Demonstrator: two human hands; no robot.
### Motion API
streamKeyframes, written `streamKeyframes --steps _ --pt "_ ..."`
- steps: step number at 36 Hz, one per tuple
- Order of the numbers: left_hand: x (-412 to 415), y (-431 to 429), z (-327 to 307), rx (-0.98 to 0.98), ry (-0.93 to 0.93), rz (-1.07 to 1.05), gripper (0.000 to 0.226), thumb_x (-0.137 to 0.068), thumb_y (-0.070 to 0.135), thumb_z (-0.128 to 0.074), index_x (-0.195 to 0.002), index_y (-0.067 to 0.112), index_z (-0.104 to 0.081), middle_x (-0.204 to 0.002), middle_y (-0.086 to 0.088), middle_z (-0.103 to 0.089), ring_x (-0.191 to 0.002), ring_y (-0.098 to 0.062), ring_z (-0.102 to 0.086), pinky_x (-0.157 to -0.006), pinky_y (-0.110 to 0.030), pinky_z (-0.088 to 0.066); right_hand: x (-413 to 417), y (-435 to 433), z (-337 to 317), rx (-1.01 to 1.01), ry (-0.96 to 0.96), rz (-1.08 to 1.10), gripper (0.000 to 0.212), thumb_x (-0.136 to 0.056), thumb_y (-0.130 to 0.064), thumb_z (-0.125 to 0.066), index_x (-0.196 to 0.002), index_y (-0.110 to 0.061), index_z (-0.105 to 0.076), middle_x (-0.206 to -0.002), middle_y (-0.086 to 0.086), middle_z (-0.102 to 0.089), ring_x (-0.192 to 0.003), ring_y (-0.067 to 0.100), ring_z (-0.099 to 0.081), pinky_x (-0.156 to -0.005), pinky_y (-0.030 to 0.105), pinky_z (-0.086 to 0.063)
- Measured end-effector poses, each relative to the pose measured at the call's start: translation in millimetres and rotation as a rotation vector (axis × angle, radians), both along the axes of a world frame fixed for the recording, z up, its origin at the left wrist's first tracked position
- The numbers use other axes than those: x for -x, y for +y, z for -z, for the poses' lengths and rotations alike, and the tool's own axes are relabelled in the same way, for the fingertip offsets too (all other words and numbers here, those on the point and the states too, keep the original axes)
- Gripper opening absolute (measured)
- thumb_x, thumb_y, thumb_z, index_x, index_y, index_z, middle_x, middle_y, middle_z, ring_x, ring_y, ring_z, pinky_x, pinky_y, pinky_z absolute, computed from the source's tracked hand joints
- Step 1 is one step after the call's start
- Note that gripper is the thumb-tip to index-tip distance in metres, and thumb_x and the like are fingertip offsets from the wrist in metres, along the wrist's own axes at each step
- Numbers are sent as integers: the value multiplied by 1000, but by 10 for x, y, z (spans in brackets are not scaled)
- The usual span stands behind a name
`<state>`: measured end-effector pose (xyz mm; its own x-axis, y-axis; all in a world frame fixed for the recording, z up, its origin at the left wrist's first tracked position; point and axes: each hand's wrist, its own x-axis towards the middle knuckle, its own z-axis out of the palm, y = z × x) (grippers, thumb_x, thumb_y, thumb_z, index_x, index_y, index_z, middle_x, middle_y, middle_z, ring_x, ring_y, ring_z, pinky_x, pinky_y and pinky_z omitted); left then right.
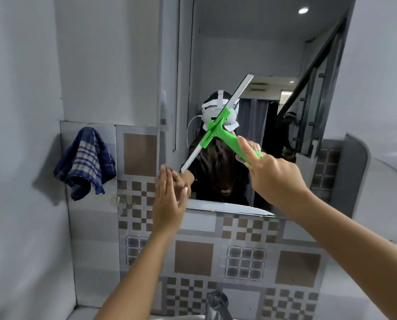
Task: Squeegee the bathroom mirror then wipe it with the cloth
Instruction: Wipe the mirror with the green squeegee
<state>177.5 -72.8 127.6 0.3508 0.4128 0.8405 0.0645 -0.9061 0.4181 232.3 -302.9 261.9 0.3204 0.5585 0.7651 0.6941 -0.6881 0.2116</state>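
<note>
The bathroom mirror hangs on the wall ahead and reflects a person with a headset. My right hand grips the handle of a green squeegee, index finger stretched along it. Its long blade lies diagonally on the glass, from lower left to upper right. My left hand is flat with fingers together, resting against the mirror's lower left edge, and holds nothing. A blue checked cloth hangs on the tiled wall to the left of the mirror.
Patterned brown and grey tiles cover the wall below the mirror. A chrome tap rises at the bottom centre. A clear hook sticks to the tiles below the cloth. A curved white shelf juts out at the right.
</note>
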Motion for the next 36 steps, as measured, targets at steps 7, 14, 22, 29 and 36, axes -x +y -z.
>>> streamKeyframes --steps 7,14,22,29,36 --pt "68 250 -606 -184 5 -72 63 -97 42 -29 -148 10 -11 -156 -4 -4 -142 -26 -15 -104 -50 -39 29 -177 128 41 4 55 73 -76 -5 -65 -141 -21 -35 -48 13 -53 -36 16 -26 -34 11 -17" --pt "-435 212 -2187 -451 9 -60 63 -96 41 -20 -146 3 -13 -156 -12 -11 -144 -21 -8 -118 -36 -10 -51 -657 86 -91 70 165 75 -70 -9 -76 -137 -19 -44 -41 1 -36 -27 16 -19 -32 14 -19" --pt "-332 287 -2465 -501 -15 -113 66 -93 42 -24 -147 5 -14 -157 -11 -9 -144 -22 -8 -117 -35 -5 -85 -732 297 -164 201 107 70 -76 -13 -71 -139 -19 -41 -45 -3 -33 -29 16 -20 -40 10 -3" --pt "-274 367 -2499 -509 -46 -129 64 -95 34 -37 -148 7 -10 -157 -9 -7 -145 -22 -5 -116 -31 -1 -125 -643 416 -293 306 124 72 -89 -19 -56 -144 -28 -11 -55 5 -45 -40 27 -43 -39 29 -29" --pt "-242 378 -2498 -533 -22 -78 66 -95 34 -41 -148 7 -11 -158 -9 -5 -145 -24 -3 -117 -36 -5 13 -445 659 -432 394 131 67 -94 -22 -46 -148 -27 -6 -64 7 -52 -51 25 -48 -48 31 -35"
